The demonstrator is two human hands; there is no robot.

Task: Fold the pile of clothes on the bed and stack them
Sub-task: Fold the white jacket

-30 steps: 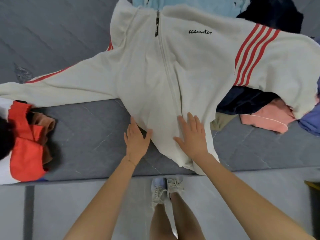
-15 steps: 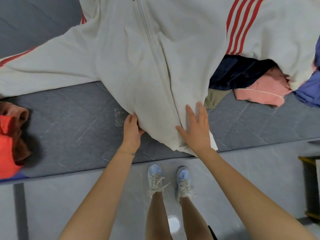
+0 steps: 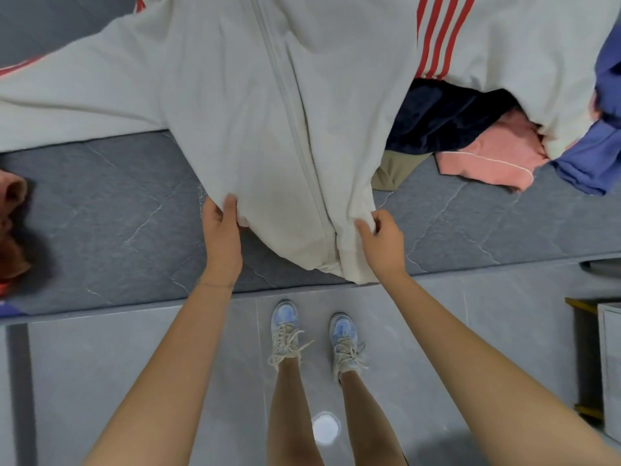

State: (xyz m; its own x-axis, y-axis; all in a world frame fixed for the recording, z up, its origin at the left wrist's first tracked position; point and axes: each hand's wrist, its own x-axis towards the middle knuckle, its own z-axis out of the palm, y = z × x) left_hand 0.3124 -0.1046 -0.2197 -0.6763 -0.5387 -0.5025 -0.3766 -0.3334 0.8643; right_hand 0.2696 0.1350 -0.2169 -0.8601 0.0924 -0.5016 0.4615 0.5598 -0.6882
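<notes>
A white zip-up jacket with red stripes lies spread face up across the grey bed, its hem hanging over the near edge. My left hand grips the jacket's left side near the hem, thumb on top of the cloth. My right hand pinches the right side of the hem beside the zip. The right sleeve lies over a pile of other clothes: a dark navy garment, a pink one, a tan one and a purple-blue one.
A red and brown bundle of clothes sits at the bed's left edge. My feet in pale sneakers stand on the grey tiled floor just below the bed. A white box on a yellow-framed stand is at the right.
Both hands lay flat on the jacket's lower front before. Now they have curled and taken hold of its two sides near the hem. The view has tilted down toward the floor.
</notes>
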